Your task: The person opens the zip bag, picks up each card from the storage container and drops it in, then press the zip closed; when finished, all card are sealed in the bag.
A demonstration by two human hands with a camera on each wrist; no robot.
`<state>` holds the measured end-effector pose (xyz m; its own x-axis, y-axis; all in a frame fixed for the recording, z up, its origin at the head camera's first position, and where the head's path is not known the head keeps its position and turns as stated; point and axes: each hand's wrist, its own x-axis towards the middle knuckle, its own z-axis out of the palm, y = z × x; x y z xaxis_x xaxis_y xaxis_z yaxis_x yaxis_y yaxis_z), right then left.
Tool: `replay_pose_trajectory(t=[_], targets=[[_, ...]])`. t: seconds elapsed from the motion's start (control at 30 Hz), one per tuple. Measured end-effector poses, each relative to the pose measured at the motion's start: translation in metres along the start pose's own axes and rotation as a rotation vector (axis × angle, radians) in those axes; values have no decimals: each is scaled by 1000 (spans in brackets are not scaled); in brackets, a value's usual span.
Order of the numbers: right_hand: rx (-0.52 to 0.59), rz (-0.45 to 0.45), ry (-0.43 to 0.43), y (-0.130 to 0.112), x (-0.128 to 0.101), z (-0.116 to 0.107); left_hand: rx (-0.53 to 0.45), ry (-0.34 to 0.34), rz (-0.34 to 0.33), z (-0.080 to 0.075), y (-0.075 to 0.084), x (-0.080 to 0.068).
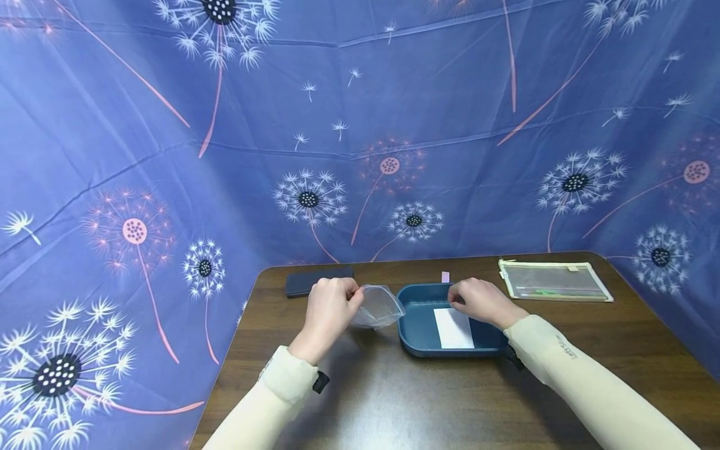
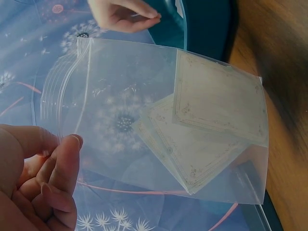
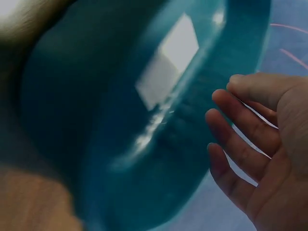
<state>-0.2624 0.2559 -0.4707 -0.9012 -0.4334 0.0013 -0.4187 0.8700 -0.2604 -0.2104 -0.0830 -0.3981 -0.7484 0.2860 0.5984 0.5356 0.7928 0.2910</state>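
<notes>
My left hand [image 1: 330, 309] pinches the zip edge of a clear zip bag [image 1: 378, 307] between thumb and fingers. Several pale cards with fine printed borders [image 2: 219, 96] lie inside the bag in the left wrist view. To its right, a dark teal tray [image 1: 412, 340] stands on the table with a white paper piece [image 1: 453, 329] on its floor. My right hand [image 1: 480, 302] hovers over the tray's far right part. In the right wrist view the right hand's fingers [image 3: 240, 154] are loosely bent, and nothing shows between them.
A dark flat case [image 1: 300, 283] lies at the table's back left. A clear pouch with pale yellow edging [image 1: 557, 282] is at the back right. Behind the tray sits a small pink slip [image 1: 445, 277]. A blue dandelion-print cloth [image 1: 478, 206] hangs around the wooden table [image 1: 360, 400].
</notes>
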Motion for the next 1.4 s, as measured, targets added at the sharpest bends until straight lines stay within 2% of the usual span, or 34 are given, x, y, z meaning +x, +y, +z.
replay_pose_trajectory(t=[0.23,0.5,0.73,1.13,1.4], targets=[[-45,-6,-68,11,-3,15,5,2,10,0,0,0],[-88,47,-168,8,-5,24,6,-6,9,1,1,1],[-104,13,-154,11,-7,32,9,-12,5,1,1,0],[-107,59,-163,10,-7,31,0,-18,-2,0,4,1],[-138,49,-75,12,-11,32,-1,-28,-10,0,5,0]])
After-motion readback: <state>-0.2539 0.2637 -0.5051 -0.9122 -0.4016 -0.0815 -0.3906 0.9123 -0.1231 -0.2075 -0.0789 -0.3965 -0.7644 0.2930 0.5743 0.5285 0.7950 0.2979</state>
